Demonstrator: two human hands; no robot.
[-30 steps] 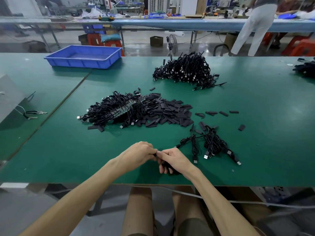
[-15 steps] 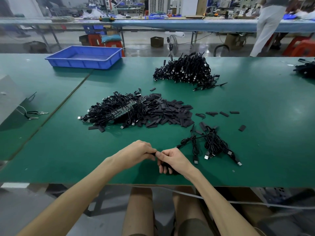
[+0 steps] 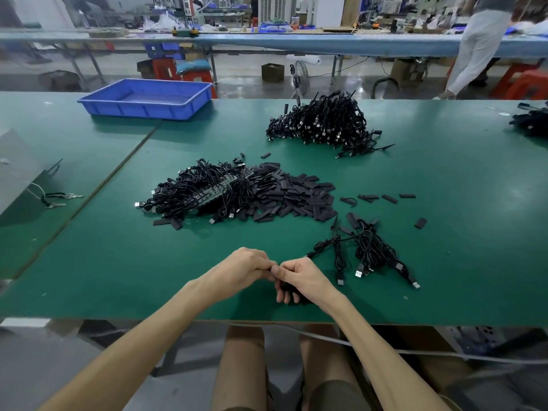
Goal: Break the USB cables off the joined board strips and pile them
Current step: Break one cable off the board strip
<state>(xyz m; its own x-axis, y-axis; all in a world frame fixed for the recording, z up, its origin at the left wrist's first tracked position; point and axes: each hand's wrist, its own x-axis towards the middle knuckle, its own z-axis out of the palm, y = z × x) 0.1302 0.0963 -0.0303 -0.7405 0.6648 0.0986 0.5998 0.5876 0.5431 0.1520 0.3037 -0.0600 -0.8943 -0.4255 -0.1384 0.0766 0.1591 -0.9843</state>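
Note:
My left hand (image 3: 243, 266) and my right hand (image 3: 299, 278) meet near the table's front edge, fingers curled, both pinching a small black cable piece (image 3: 289, 287) that is mostly hidden between them. A black cable runs from my right hand to a small bundle of loose USB cables (image 3: 370, 253) just to the right. A heap of cables on joined green board strips (image 3: 204, 191) lies at centre left. Beside it is a spread of black flat pieces (image 3: 293, 194). A big pile of black USB cables (image 3: 323, 123) sits farther back.
A blue tray (image 3: 148, 99) stands at the back left on the green table (image 3: 444, 203). A few stray black pieces (image 3: 388, 198) lie to the right. Another dark cable heap (image 3: 530, 123) is at the far right edge. A person in white trousers (image 3: 477, 48) stands beyond the table.
My hands have stayed together at the same spot, with only slight finger movement. The person in the background has walked right.

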